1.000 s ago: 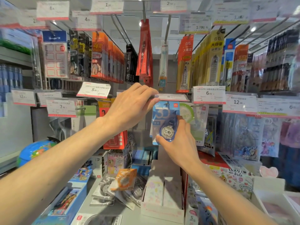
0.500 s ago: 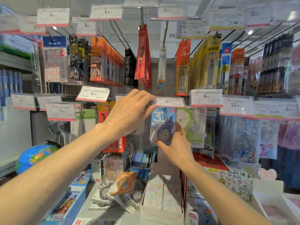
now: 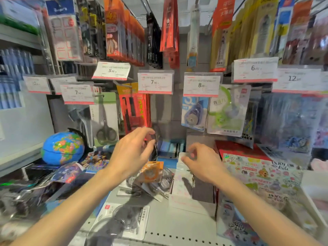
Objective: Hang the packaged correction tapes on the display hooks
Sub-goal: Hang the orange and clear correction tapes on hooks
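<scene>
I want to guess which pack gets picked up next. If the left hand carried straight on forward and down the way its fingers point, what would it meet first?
Probably the orange correction tape pack on the loose pile of packs just below the left hand. The frame is blurred and depth unclear, so a dark pack by the fingertips might come first.

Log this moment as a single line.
blue packaged correction tape: hanging under the 8.00 price tag | left hand: empty | right hand: empty | orange packaged correction tape: lying on shelf
</scene>
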`<state>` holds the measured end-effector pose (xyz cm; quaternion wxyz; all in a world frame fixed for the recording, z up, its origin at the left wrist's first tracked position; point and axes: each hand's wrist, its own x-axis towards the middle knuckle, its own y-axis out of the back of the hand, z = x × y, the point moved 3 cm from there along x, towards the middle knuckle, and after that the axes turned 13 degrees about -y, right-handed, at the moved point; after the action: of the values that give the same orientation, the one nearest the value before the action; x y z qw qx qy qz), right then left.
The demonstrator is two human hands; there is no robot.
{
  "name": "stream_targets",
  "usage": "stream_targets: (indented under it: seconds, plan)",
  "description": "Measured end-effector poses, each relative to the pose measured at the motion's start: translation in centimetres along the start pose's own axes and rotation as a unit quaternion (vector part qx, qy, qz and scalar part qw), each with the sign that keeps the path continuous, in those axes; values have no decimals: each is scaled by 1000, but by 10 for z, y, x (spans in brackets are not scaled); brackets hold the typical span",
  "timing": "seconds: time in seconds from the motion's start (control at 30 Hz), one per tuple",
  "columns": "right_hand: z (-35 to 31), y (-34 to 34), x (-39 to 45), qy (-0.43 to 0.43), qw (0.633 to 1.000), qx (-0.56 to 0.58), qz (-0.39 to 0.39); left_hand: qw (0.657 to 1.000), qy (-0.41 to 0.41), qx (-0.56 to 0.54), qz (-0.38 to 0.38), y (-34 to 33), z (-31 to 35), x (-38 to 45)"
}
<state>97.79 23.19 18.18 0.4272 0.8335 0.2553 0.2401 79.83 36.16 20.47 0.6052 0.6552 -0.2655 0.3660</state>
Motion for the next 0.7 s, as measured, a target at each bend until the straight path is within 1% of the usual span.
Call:
stream_targets:
  seconds: [0.07, 0.13, 0.17, 0.23, 0.3, 0.43, 0.53, 0.7]
  plan:
    - [-8, -23, 8, -21, 998, -6, -60, 989, 122, -36, -78, -25, -25, -24]
    - [-15, -47, 17, -39, 994, 9, -101, 958, 232, -65, -153, -49, -49, -44]
    - [-18, -59, 22, -49, 992, 9, -116, 942, 275, -84, -174, -59, -60, -52]
    - [-23, -82, 31, -74, 988, -3, -135, 912, 337, -124, -198, -75, -73, -64]
    - [-27, -105, 41, -93, 984, -8, -149, 887, 372, -160, -219, -89, -82, -73]
    - [-29, -138, 57, -116, 980, -22, -161, 860, 410, -172, -249, -108, -99, -80]
    - [-29, -149, 63, -140, 978, -10, -154, 849, 420, -193, -254, -112, -101, -77]
    - [-28, -157, 70, -158, 975, 31, -155, 851, 436, -206, -208, -114, -101, -78]
